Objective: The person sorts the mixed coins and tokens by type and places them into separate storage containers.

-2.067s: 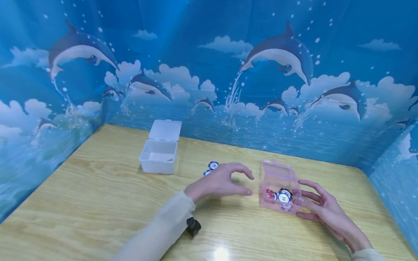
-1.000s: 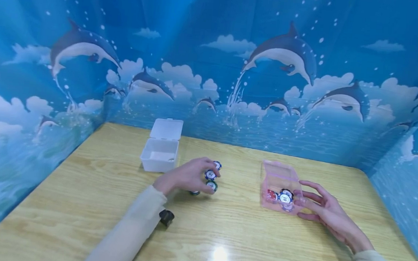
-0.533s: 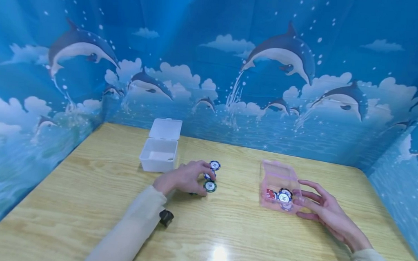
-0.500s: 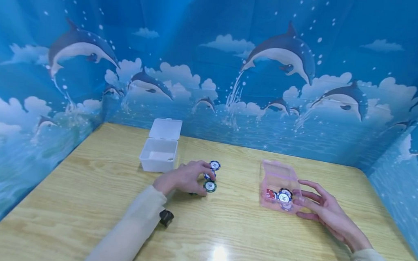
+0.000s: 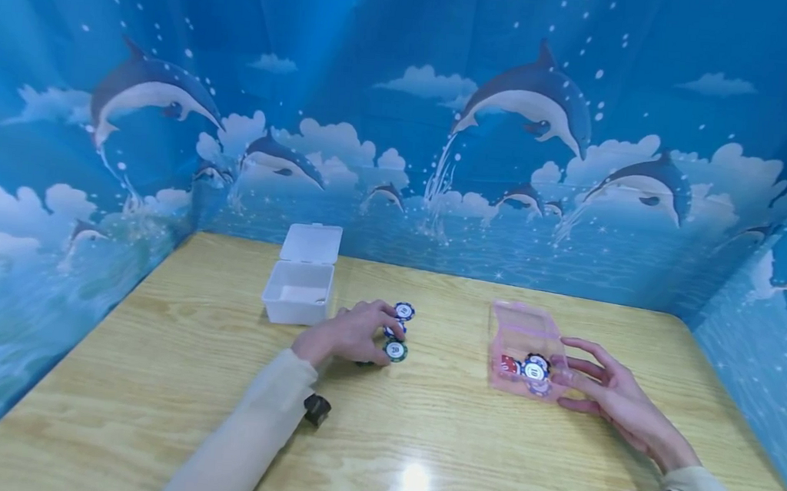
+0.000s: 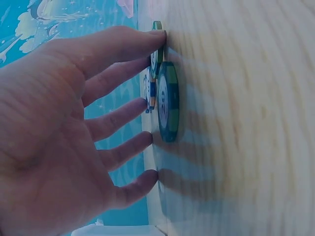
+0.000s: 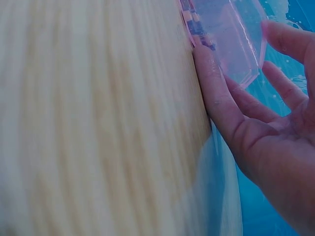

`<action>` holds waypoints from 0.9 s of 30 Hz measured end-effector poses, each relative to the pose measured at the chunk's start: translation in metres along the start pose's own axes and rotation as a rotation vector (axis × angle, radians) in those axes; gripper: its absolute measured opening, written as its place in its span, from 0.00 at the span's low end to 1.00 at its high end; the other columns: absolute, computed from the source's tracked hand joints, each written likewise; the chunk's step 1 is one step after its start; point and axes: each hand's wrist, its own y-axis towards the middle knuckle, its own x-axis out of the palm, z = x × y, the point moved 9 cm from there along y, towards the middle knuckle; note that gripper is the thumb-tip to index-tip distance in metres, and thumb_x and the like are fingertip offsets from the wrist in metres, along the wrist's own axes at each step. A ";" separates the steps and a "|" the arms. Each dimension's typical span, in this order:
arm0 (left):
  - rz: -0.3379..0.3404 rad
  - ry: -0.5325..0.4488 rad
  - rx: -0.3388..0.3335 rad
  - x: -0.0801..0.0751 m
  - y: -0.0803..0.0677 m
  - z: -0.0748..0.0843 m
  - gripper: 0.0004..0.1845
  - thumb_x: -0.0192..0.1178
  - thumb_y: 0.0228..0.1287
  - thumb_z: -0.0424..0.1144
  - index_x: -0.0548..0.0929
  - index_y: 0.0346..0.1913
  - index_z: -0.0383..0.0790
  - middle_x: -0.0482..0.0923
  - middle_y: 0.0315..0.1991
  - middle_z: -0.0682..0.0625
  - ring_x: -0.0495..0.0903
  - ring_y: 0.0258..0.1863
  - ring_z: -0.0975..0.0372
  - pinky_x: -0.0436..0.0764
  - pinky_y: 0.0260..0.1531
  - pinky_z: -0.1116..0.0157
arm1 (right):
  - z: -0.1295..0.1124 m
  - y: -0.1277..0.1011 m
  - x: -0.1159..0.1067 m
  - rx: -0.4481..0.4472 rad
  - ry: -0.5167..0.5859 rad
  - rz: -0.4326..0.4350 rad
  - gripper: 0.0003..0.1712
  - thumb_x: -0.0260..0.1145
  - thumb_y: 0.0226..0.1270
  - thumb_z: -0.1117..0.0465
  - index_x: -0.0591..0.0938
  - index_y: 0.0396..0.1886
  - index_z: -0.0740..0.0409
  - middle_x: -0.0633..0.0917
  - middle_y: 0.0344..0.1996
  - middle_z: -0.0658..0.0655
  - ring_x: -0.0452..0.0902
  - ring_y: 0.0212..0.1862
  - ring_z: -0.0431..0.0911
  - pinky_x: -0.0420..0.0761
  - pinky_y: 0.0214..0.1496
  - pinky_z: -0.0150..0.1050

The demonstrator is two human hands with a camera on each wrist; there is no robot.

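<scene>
My left hand (image 5: 376,335) lies over several loose poker chips on the wooden table (image 5: 147,380), its fingers fairly straight. In the left wrist view its fingertips (image 6: 150,140) touch down beside a green chip (image 6: 167,101) and a blue chip (image 6: 147,89), and the index tip meets a third chip (image 6: 157,46). The green chip (image 5: 395,350) lies just past the fingers, with a blue chip (image 5: 404,310) behind it. A clear pink box (image 5: 527,348) holds a red chip (image 5: 507,365) and blue chips (image 5: 535,370). My right hand (image 5: 574,375) rests straight-fingered against its right side.
An open white plastic box (image 5: 297,299) with its lid up stands left of the chips near the back of the table. Blue dolphin-print walls (image 5: 444,126) close in the table on three sides. A glare spot (image 5: 415,486) marks the front of the table.
Over two seconds my left hand went from beside the pink box leftward to the loose chips and settled on them. In the last half second nothing visibly moved. The right hand stayed put.
</scene>
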 end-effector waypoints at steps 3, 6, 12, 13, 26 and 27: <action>0.000 -0.003 -0.009 0.000 0.001 0.001 0.19 0.75 0.58 0.45 0.86 0.54 0.57 0.64 0.76 0.49 0.61 0.76 0.46 0.56 0.74 0.33 | 0.000 0.000 0.000 -0.003 0.002 -0.004 0.35 0.59 0.80 0.60 0.56 0.80 0.49 0.76 0.62 0.51 0.84 0.55 0.39 0.89 0.52 0.46; 0.000 -0.006 -0.023 -0.001 0.002 0.002 0.18 0.76 0.56 0.44 0.87 0.50 0.56 0.65 0.75 0.48 0.61 0.75 0.46 0.56 0.74 0.33 | 0.000 0.000 -0.001 -0.009 0.007 -0.009 0.35 0.58 0.80 0.60 0.56 0.80 0.49 0.76 0.60 0.48 0.84 0.55 0.38 0.89 0.52 0.45; 0.029 -0.013 -0.034 -0.002 0.004 0.004 0.18 0.79 0.50 0.42 0.83 0.42 0.57 0.67 0.72 0.48 0.63 0.72 0.47 0.60 0.72 0.35 | 0.000 -0.001 -0.001 -0.018 0.016 -0.015 0.34 0.58 0.80 0.61 0.57 0.79 0.49 0.78 0.59 0.45 0.85 0.54 0.39 0.89 0.52 0.45; 0.038 -0.015 -0.034 -0.002 0.003 0.004 0.18 0.79 0.49 0.41 0.82 0.41 0.58 0.67 0.71 0.48 0.62 0.71 0.47 0.61 0.72 0.37 | 0.000 -0.001 -0.001 -0.017 0.016 -0.014 0.34 0.58 0.80 0.61 0.57 0.79 0.49 0.78 0.59 0.45 0.85 0.54 0.39 0.89 0.52 0.45; -0.044 -0.166 0.072 0.004 0.004 0.013 0.22 0.76 0.52 0.31 0.79 0.47 0.48 0.80 0.41 0.52 0.78 0.40 0.61 0.81 0.43 0.65 | 0.002 0.000 -0.001 0.014 -0.014 0.009 0.35 0.59 0.80 0.59 0.56 0.80 0.48 0.71 0.68 0.66 0.84 0.54 0.38 0.89 0.52 0.46; -0.058 -0.171 0.068 0.005 0.004 0.012 0.22 0.76 0.52 0.31 0.79 0.48 0.49 0.80 0.41 0.52 0.78 0.40 0.61 0.80 0.43 0.65 | 0.002 0.001 -0.001 0.016 -0.015 0.011 0.35 0.59 0.80 0.59 0.56 0.80 0.48 0.69 0.69 0.69 0.84 0.54 0.38 0.89 0.52 0.46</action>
